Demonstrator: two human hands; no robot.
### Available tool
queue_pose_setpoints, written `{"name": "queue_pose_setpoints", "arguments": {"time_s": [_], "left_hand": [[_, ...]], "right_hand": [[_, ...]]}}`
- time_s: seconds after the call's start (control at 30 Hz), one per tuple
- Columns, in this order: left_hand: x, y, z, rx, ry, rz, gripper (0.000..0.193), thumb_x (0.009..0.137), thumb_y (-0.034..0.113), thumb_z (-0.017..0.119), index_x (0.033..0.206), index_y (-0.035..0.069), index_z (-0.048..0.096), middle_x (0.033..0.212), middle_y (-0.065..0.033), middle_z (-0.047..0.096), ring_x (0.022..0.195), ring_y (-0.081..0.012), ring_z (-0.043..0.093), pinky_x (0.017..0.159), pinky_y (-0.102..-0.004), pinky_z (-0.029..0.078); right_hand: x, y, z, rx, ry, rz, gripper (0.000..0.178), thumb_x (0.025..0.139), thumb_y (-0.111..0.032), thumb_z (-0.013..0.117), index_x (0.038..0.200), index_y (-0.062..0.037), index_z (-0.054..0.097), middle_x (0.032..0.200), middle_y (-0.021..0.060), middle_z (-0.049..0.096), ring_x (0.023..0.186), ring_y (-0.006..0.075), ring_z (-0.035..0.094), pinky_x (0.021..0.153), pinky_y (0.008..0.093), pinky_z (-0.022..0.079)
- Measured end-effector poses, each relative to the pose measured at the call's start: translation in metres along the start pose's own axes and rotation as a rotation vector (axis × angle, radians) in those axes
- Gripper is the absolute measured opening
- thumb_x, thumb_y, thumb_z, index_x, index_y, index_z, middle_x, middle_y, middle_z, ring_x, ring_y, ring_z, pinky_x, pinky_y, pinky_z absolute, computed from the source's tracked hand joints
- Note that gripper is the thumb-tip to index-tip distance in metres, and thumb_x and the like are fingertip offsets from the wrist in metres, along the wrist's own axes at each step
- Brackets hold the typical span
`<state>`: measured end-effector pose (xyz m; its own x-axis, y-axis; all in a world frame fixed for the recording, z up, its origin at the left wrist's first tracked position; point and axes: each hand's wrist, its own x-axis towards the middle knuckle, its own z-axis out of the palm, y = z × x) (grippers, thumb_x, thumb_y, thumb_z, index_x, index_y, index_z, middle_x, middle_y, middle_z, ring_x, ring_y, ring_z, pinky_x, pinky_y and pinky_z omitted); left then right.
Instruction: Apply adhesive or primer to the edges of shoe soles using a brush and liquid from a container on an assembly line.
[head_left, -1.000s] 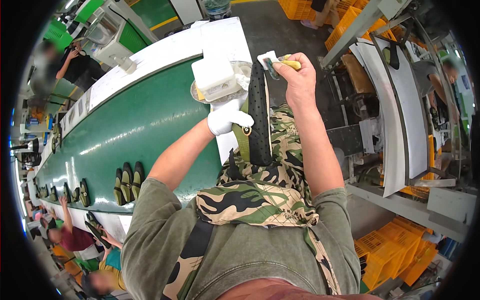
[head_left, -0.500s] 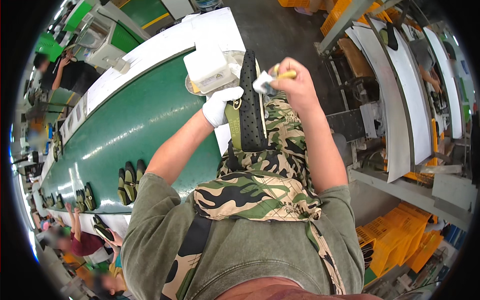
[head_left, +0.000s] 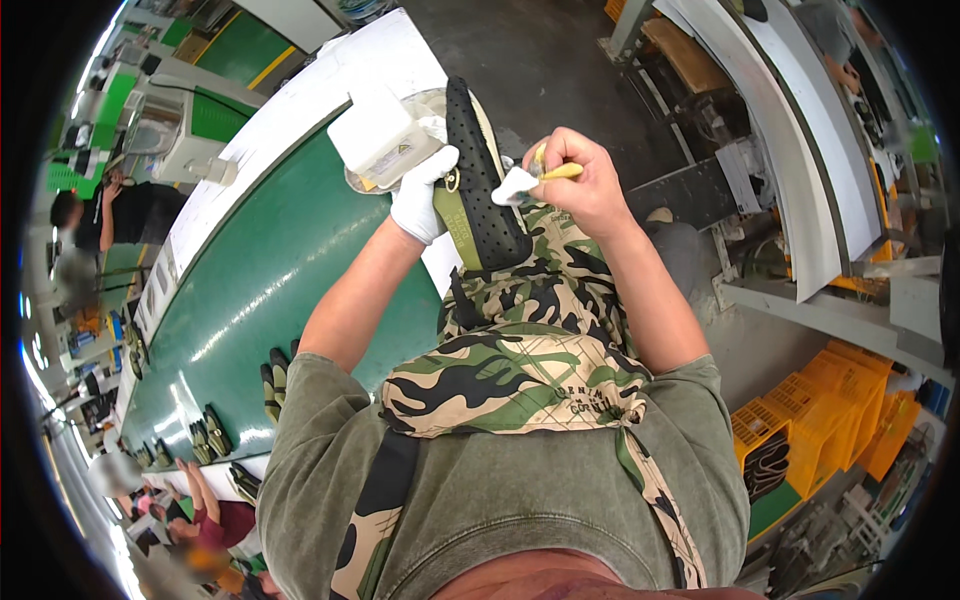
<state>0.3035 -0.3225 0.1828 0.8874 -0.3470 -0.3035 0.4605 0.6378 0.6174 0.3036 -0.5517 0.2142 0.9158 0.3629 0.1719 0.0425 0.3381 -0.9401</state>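
Note:
My left hand (head_left: 421, 196), in a white glove, grips a shoe (head_left: 483, 203) by its olive side, next to a small gold-coloured ring. The shoe's long black face, covered in small dots, is turned up toward me, and a pale strip runs along its right edge. My right hand (head_left: 592, 186) is bare. Its fingers pinch a yellow-handled brush (head_left: 561, 172) whose white tip is over the black face near the right edge; whether it presses there I cannot tell. Part of the brush is hidden by my fingers.
Left of the shoe, a white plastic tub (head_left: 372, 137) stands on a round tray (head_left: 356, 182) at the edge of a green conveyor belt (head_left: 290, 235). More shoes (head_left: 212, 432) ride on the belt. Yellow crates (head_left: 815, 400) and a metal rack (head_left: 830, 300) stand at my right.
The shoe has tilted, its far end leaning left. The brush tip has moved from beside the right edge onto the black face, nearer to me. My whole view has turned slightly.

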Motion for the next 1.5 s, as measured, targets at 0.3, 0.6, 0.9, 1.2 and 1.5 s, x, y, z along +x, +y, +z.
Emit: {"name": "queue_pose_setpoints", "arguments": {"time_s": [0.3,0.6,0.9,1.2,1.5], "left_hand": [[0.016,-0.005,0.011,0.021,-0.015,-0.056,0.056,0.087,0.036,0.063,0.130,0.001,0.054,0.118,-0.0213,0.065,0.104,-0.0350,0.066,0.097,-0.0469,0.054],[0.050,-0.002,0.022,-0.097,-0.035,-0.139,0.064,0.089,0.044,0.062,0.136,0.002,0.051,0.128,-0.0233,0.061,0.114,-0.0382,0.062,0.103,-0.0499,0.049],[0.065,-0.009,0.044,0.174,-0.173,0.031,0.066,0.081,0.031,0.067,0.134,-0.004,0.050,0.122,-0.0185,0.062,0.110,-0.0347,0.064,0.100,-0.0454,0.051],[0.161,-0.003,0.121,0.527,-0.121,0.055,0.059,0.086,0.015,0.069,0.139,-0.001,0.049,0.122,-0.0075,0.062,0.110,-0.0190,0.059,0.098,-0.0329,0.045],[0.341,-0.017,0.373,0.843,-0.403,0.164,0.050,0.085,0.032,0.076,0.121,0.001,0.060,0.105,-0.0039,0.065,0.095,-0.0141,0.061,0.088,-0.0307,0.048]], "right_hand": [[-0.020,0.004,-0.011,0.138,0.111,-0.023,0.027,0.070,0.003,0.070,0.078,-0.0086,0.047,0.089,0.0106,0.063,0.083,0.0136,0.057,0.072,0.0265,0.044],[-0.020,-0.014,-0.045,0.084,0.244,-0.079,0.025,0.068,-0.001,0.072,0.078,-0.0065,0.050,0.083,0.0052,0.062,0.078,0.0098,0.055,0.070,0.0250,0.045],[-0.043,0.026,-0.080,0.154,0.341,0.100,0.021,0.073,0.003,0.070,0.080,-0.0064,0.052,0.083,0.0043,0.062,0.075,0.0101,0.056,0.068,0.0256,0.044],[-0.067,0.083,-0.188,0.666,0.805,0.049,0.013,0.082,0.003,0.063,0.082,-0.0076,0.055,0.076,0.0024,0.057,0.068,0.0140,0.056,0.064,0.0279,0.045],[-0.098,0.180,-0.261,0.563,1.028,0.285,0.014,0.083,-0.002,0.067,0.082,-0.0080,0.054,0.073,0.0023,0.054,0.062,0.0137,0.054,0.055,0.0306,0.043]]}}
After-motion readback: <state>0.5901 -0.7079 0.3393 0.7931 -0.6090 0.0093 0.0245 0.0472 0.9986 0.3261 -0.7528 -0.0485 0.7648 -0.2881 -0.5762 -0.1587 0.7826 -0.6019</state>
